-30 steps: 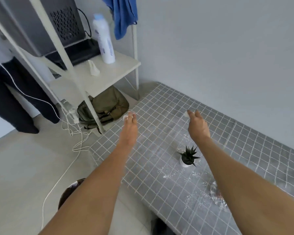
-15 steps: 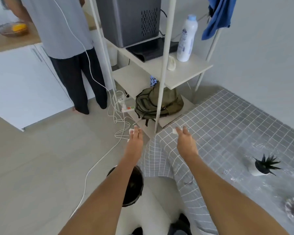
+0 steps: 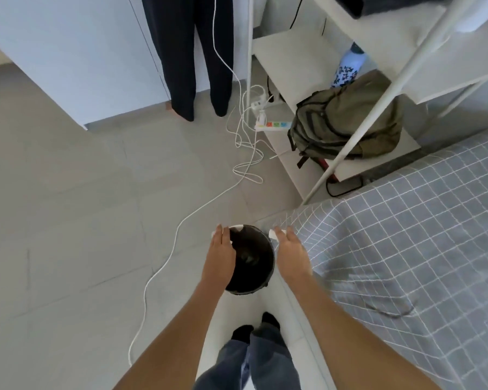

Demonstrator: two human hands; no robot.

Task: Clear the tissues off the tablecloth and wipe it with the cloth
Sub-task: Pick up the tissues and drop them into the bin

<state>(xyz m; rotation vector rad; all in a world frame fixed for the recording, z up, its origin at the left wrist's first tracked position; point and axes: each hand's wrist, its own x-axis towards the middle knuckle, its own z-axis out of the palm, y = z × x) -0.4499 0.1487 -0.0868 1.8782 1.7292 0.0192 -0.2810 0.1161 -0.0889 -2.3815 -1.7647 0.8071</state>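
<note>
Both hands are held out over a black bin [image 3: 251,260] on the floor. The left hand [image 3: 221,256] holds a small white tissue [image 3: 218,230] at its fingertips, over the left side of the bin. The right hand [image 3: 290,253] holds another white tissue [image 3: 273,234], over the right side of the bin. Each hand is closed on its tissue.

The grey checked tablecloth [image 3: 406,249] covers the worktop on the right, very near the right hand. I can see no wiping cloth here.

The tissues look very light and soft. They will squash when pinched and may float a bit when let go, so it seems best to drop them low, right over the hole. The tablecloth looks soft too and may bunch up when wiped, so pressing flat should help.
</note>
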